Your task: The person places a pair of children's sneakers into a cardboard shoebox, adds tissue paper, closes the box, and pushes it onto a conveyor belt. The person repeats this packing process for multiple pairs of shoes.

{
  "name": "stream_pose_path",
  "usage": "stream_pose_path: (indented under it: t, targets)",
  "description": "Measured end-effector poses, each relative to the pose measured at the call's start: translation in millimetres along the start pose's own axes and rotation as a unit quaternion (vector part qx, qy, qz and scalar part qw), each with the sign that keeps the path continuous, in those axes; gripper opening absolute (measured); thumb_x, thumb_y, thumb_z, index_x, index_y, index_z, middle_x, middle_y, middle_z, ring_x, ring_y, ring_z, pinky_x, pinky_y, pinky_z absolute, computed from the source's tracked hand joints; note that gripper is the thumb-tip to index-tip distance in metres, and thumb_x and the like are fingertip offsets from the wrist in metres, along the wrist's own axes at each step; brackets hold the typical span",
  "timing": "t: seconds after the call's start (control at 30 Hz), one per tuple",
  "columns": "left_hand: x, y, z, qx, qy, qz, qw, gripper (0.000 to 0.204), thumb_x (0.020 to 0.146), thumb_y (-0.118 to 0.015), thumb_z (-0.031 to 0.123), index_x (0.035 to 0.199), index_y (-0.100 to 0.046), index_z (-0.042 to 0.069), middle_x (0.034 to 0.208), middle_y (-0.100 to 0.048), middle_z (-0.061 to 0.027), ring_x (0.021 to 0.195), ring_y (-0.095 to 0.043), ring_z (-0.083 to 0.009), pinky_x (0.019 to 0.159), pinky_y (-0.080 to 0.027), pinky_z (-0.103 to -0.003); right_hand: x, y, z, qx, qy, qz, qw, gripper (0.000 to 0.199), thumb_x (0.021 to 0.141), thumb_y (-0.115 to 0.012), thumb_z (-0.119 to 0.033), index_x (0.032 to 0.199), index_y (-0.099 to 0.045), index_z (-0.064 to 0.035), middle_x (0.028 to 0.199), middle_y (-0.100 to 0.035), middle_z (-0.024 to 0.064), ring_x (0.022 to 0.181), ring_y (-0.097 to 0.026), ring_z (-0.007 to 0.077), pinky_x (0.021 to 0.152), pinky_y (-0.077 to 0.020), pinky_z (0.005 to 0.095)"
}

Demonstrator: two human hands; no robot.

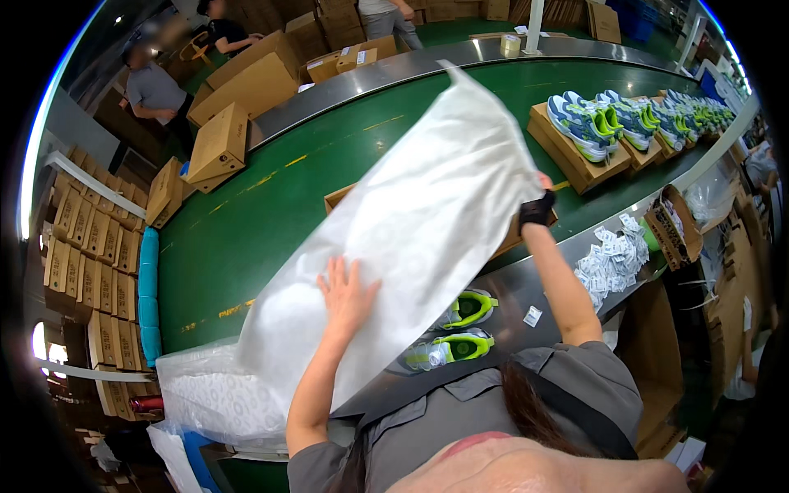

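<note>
A large sheet of white tissue paper (419, 222) is lifted over the green conveyor belt (246, 222). My left hand (347, 292) lies flat against the sheet's lower part, fingers spread. My right hand (538, 201), with a black band at the wrist, grips the sheet's right edge higher up. Under the sheet, an open cardboard box (335, 195) is partly hidden. Two sneakers with lime-green linings (460, 329) lie on the metal ledge (526, 287) in front of me.
A stack of the same tissue paper (214, 394) lies at lower left. Small white packets (612, 259) are piled on the ledge to the right. Blue-and-green sneakers on boxes (592, 127) line the belt farther right. Cardboard boxes (238, 90) and other people (152, 86) stand at the back.
</note>
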State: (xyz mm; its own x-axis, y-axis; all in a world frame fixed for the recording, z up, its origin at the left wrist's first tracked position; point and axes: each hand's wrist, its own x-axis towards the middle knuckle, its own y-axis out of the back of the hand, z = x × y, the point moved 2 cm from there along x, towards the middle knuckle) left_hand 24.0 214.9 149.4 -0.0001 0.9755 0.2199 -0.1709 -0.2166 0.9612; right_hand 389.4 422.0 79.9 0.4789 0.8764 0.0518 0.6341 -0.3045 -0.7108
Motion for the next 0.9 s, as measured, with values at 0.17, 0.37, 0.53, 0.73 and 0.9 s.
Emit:
stream_pose_path:
  t: [0.17, 0.37, 0.53, 0.73, 0.9]
  targets:
    - [-32, -37, -87, 0.095, 0.125, 0.001, 0.988, 0.069, 0.076, -0.058, 0.044, 0.127, -0.038, 0.003, 0.132, -0.03, -0.0254, 0.127, -0.021, -0.0379, 0.097, -0.012, -0.062, 52, 69, -63, -0.173, 0.185, 0.166, 0.953, 0.018, 0.074, -0.056, -0.002, 0.092, -0.055, -0.0005, 0.085, -0.058, 0.0057, 0.077, -0.054, 0.0166, 0.075, -0.046, 0.031]
    - [-32, -53, -145, -0.25, 0.316, 0.035, 0.915, 0.092, 0.071, -0.059, 0.058, 0.134, -0.021, 0.002, 0.13, -0.031, -0.0288, 0.12, -0.033, -0.0409, 0.093, -0.029, -0.057, 43, 114, -111, -0.518, 0.234, 0.305, 0.764, 0.031, 0.075, -0.062, -0.02, 0.094, -0.058, 0.0033, 0.083, -0.062, 0.0157, 0.073, -0.058, 0.0253, 0.071, -0.0454, 0.0334]
    - [-30, -94, -139, -0.672, 0.5, -0.117, 0.533, 0.079, 0.074, -0.064, 0.045, 0.126, -0.032, -0.006, 0.117, -0.048, -0.0206, 0.097, -0.056, -0.0263, 0.078, -0.049, -0.041, 52, 164, -110, -0.575, 0.151, 0.274, 0.756, 0.058, 0.069, -0.066, -0.04, 0.096, -0.056, 0.0109, 0.09, -0.06, 0.025, 0.084, -0.058, 0.0364, 0.074, -0.0455, 0.0386]
    - [-17, -114, -127, -0.756, 0.443, -0.106, 0.469, 0.052, 0.075, -0.069, 0.022, 0.113, -0.047, -0.006, 0.103, -0.058, -0.0152, 0.09, -0.059, -0.0248, 0.076, -0.051, -0.039, -15, 154, -104, -0.422, -0.111, 0.092, 0.895, 0.058, 0.069, -0.069, -0.036, 0.105, -0.05, 0.0053, 0.096, -0.055, 0.0165, 0.091, -0.053, 0.0296, 0.079, -0.0418, 0.0378]
    - [-27, -100, -112, -0.747, 0.415, -0.06, 0.516, 0.047, 0.075, -0.069, 0.02, 0.109, -0.05, -0.006, 0.101, -0.059, -0.0141, 0.089, -0.059, -0.0238, 0.076, -0.05, -0.038, -187, 35, -81, -0.591, 0.293, -0.484, 0.575, 0.032, 0.058, -0.07, -0.019, 0.085, -0.057, -0.0068, 0.084, -0.055, 0.0117, 0.086, -0.052, 0.0298, 0.076, -0.0418, 0.0389]
